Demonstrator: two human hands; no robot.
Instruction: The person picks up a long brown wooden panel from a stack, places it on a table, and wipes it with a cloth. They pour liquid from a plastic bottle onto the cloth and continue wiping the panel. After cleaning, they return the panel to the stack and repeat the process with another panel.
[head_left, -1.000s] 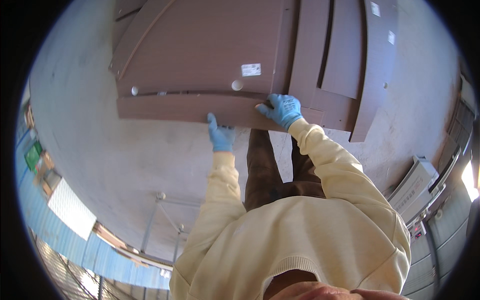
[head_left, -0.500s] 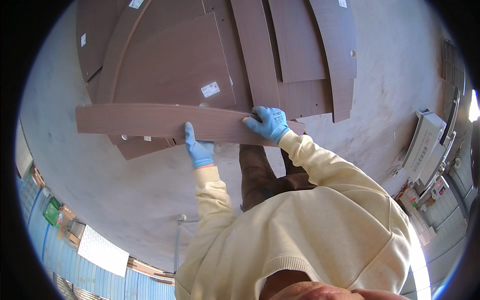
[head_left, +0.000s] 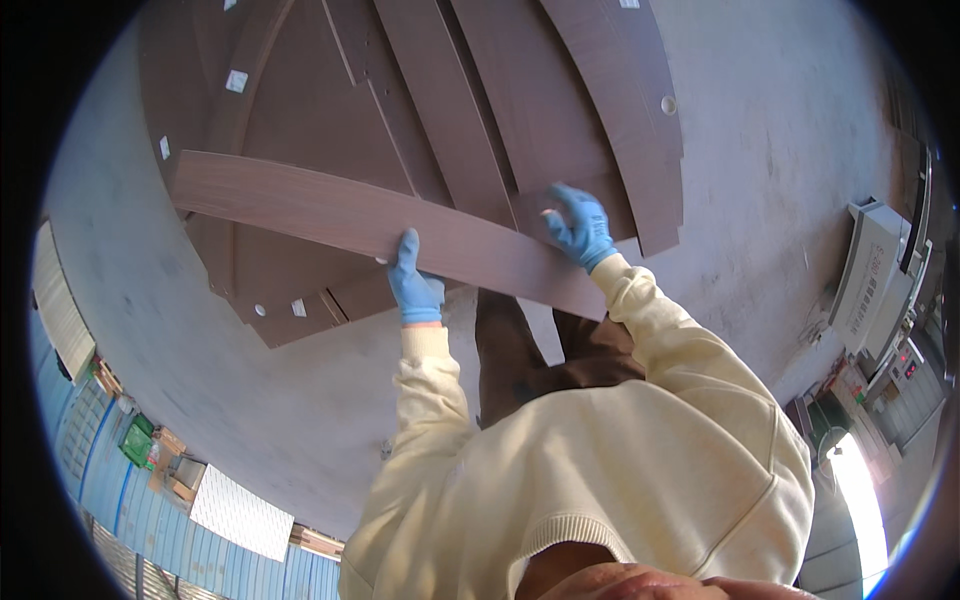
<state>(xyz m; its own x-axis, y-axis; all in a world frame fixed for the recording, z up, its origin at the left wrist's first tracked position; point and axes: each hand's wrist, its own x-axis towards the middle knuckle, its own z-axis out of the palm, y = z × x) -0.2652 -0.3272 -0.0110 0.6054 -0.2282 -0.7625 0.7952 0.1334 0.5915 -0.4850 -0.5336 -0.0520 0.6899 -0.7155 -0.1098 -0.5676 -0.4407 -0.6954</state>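
**Long narrow board held aslant across the near margin of the panel pile**

The wood-grain board (head_left: 460,247) is seen across the near side of the pile of brown panels (head_left: 440,110), which is spread over the grey floor (head_left: 760,180). Its long axis is set obliquely: the left end is carried over the pile's left part, while the right end is directed beyond the pile's near edge, toward the wearer's trousers (head_left: 510,330). Whether the underside is rested on the pile or kept clear of it cannot be told.

The near long edge is grasped by the left hand (head_left: 417,290), blue-gloved, on the pile's near side; the thumb is laid on the upper face, and the other fingers are partly hidden. The right hand (head_left: 583,228), likewise gloved, is placed over the pile's near right portion, closer to the board's right end. It is blurred, its fingers loosely parted and nothing seen enclosed; contact with the board's far edge cannot be confirmed.

A broad, flat, reddish-brown face with faint lengthwise grain is presented upward. The outline is shown gently bowed, though lens distortion may be responsible.
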